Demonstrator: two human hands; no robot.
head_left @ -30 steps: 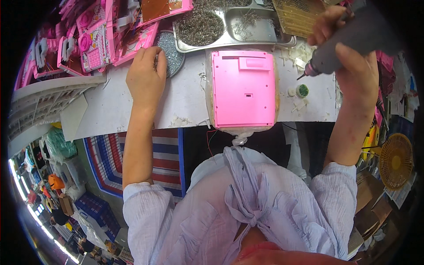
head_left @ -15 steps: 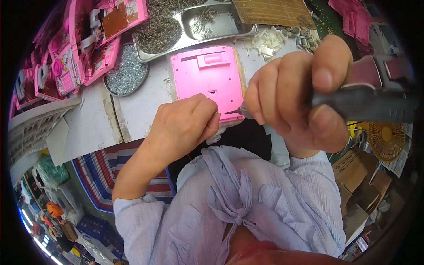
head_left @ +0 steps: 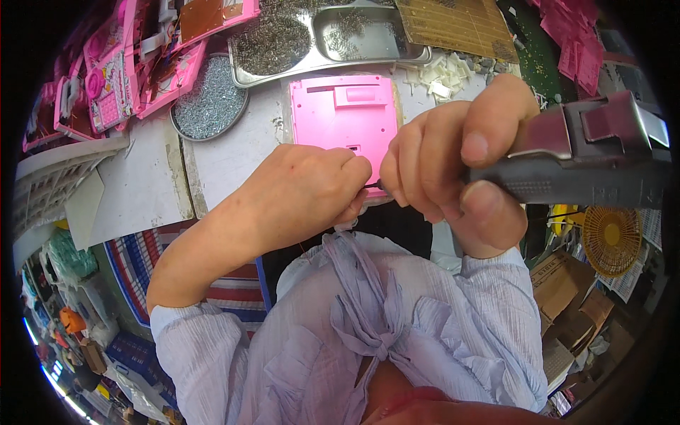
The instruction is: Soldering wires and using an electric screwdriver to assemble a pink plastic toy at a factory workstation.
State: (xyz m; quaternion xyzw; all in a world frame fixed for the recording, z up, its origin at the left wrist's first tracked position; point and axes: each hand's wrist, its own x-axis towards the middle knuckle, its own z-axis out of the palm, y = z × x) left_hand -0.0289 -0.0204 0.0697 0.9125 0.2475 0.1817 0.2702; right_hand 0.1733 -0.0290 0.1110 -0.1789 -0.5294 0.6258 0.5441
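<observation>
A pink plastic casing panel [head_left: 322,127] with small holes and a raised rectangular part lies on the white worktable. My left hand [head_left: 301,180] rests over its near edge, fingers curled in a pinch; whatever they hold is hidden. My right hand [head_left: 453,159] is wrapped round a dark electric screwdriver [head_left: 581,173], held sideways with its bit pointing left. The thin bit ends beside my left fingertips, low over the panel. Its exact contact point is covered by the fingers.
A round dish [head_left: 210,139] of silvery screws stands left of the panel. Behind sits a metal tray [head_left: 301,69] with small dark metal pieces. White plastic parts [head_left: 443,76] are heaped beside cardboard [head_left: 457,27]. Pink casings [head_left: 110,71] pile up at left; a yellow fan [head_left: 613,241] stands at right.
My left hand has moved right across the panel's near edge. My right hand and the screwdriver have shifted left, so the bit now meets my left fingertips. The whole view has shifted slightly.
</observation>
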